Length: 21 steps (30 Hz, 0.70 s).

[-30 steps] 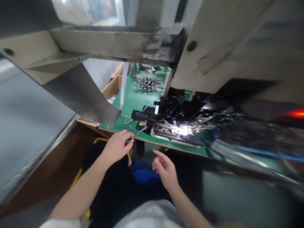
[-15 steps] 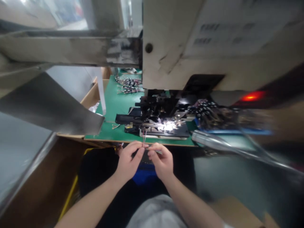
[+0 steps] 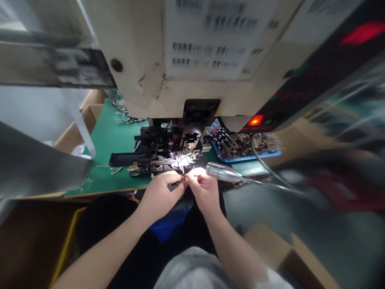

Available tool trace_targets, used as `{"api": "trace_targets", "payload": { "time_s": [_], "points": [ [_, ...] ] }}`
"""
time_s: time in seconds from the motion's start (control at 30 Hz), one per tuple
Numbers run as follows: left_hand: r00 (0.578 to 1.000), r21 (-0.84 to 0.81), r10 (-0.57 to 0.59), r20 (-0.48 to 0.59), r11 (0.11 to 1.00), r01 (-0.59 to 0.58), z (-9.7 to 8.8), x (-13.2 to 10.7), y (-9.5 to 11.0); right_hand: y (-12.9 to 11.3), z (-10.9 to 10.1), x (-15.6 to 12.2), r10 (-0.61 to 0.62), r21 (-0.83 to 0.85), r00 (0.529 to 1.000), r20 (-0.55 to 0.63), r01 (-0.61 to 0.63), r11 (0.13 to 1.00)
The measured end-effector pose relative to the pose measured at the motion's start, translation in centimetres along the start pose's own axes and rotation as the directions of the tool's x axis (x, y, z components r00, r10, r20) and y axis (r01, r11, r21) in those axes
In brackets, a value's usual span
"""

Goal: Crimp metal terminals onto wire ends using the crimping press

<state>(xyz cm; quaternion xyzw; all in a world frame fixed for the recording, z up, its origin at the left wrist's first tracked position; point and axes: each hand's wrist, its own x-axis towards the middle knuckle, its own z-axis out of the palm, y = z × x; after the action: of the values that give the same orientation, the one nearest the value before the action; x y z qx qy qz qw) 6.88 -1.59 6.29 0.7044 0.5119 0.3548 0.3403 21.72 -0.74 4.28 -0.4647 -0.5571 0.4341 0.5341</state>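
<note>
Thin wires [image 3: 182, 170] run between my two hands toward the brightly lit working point of a crimping machine [image 3: 168, 140]. My left hand [image 3: 164, 190] is closed, thumb and forefinger pinching the wires. Close against it, my right hand [image 3: 204, 190] pinches the same wires, and a short purple end shows above its fingers. Both hands are just in front of the machine's black base, fingertips almost touching each other. The wire tips are lost in the glare.
A blue tray [image 3: 249, 156] with many bundled wires stands right of the machine. More wire bundles [image 3: 129, 116] lie on the green table [image 3: 105, 136]. A flexible lamp [image 3: 224, 172] reaches in beside my right hand. A metal sheet [image 3: 39, 160] juts in at left; a cardboard box [image 3: 270, 249] is low right.
Both hands have moved forward with the wires, up to the machine's lit point. My view has turned to the right, so the machine and tray appear further left.
</note>
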Motion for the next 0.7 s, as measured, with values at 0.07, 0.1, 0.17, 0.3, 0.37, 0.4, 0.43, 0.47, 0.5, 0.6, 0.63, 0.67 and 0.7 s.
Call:
{"api": "trace_targets", "payload": {
  "time_s": [0.07, 0.1, 0.17, 0.3, 0.37, 0.4, 0.43, 0.47, 0.5, 0.6, 0.63, 0.67, 0.7],
  "points": [
    [1.0, 0.0, -0.012, -0.008, 1.0, 0.012, 0.3, 0.8, 0.0, 0.4, -0.1, 0.3, 0.007, 0.019, 0.997, -0.074, -0.006, 1.0],
    [1.0, -0.003, -0.013, -0.019, 1.0, 0.013, 0.5, 1.1, 0.0, 0.7, -0.2, 0.5, 0.009, 0.019, 0.995, -0.104, -0.007, 1.0],
    [0.999, 0.002, 0.001, -0.043, 1.0, 0.0, 1.0, 1.3, -0.3, 1.1, -0.2, 0.7, -0.003, -0.023, 0.99, -0.141, 0.0, 1.0],
    [0.993, 0.116, 0.045, -0.112, 0.993, -0.032, 2.0, 0.9, -1.2, 1.7, 0.0, 0.8, -0.039, -0.116, 0.988, -0.147, 0.022, 0.993],
    [0.985, 0.157, 0.086, -0.148, 0.986, -0.063, 2.2, 0.6, -1.6, 1.8, 0.3, 0.7, -0.039, -0.106, 0.988, -0.152, 0.023, 0.994],
    [0.98, 0.166, 0.113, -0.164, 0.982, -0.086, 2.2, 0.5, -1.9, 1.9, 0.4, 0.6, -0.042, -0.096, 0.987, -0.156, 0.027, 0.995],
    [0.974, 0.172, 0.139, -0.18, 0.979, -0.108, 2.2, 0.4, -2.1, 2.0, 0.5, 0.5, -0.046, -0.09, 0.986, -0.158, 0.032, 0.995],
    [0.968, 0.179, 0.161, -0.192, 0.976, -0.127, 2.2, 0.3, -2.3, 2.0, 0.5, 0.5, -0.049, -0.093, 0.987, -0.155, 0.035, 0.995],
    [0.963, 0.189, 0.178, -0.201, 0.972, -0.141, 2.2, 0.3, -2.4, 2.0, 0.5, 0.5, -0.053, -0.108, 0.988, -0.146, 0.037, 0.993],
    [0.952, 0.24, 0.22, -0.212, 0.956, -0.168, 2.1, 0.3, -2.8, 1.9, 0.2, 0.7, -0.064, -0.213, 0.994, -0.093, 0.043, 0.976],
    [0.948, 0.263, 0.236, -0.215, 0.948, -0.176, 2.1, 0.4, -2.8, 1.9, 0.0, 0.8, -0.063, -0.247, 0.995, -0.075, 0.043, 0.968],
    [0.942, 0.288, 0.254, -0.218, 0.939, -0.186, 2.1, 0.4, -2.9, 1.8, -0.1, 0.9, -0.059, -0.269, 0.997, -0.056, 0.042, 0.962],
    [0.937, 0.31, 0.272, -0.22, 0.93, -0.198, 2.2, 0.4, -2.9, 1.8, -0.2, 1.0, -0.053, -0.278, 0.998, -0.04, 0.04, 0.96]
  ]
}}
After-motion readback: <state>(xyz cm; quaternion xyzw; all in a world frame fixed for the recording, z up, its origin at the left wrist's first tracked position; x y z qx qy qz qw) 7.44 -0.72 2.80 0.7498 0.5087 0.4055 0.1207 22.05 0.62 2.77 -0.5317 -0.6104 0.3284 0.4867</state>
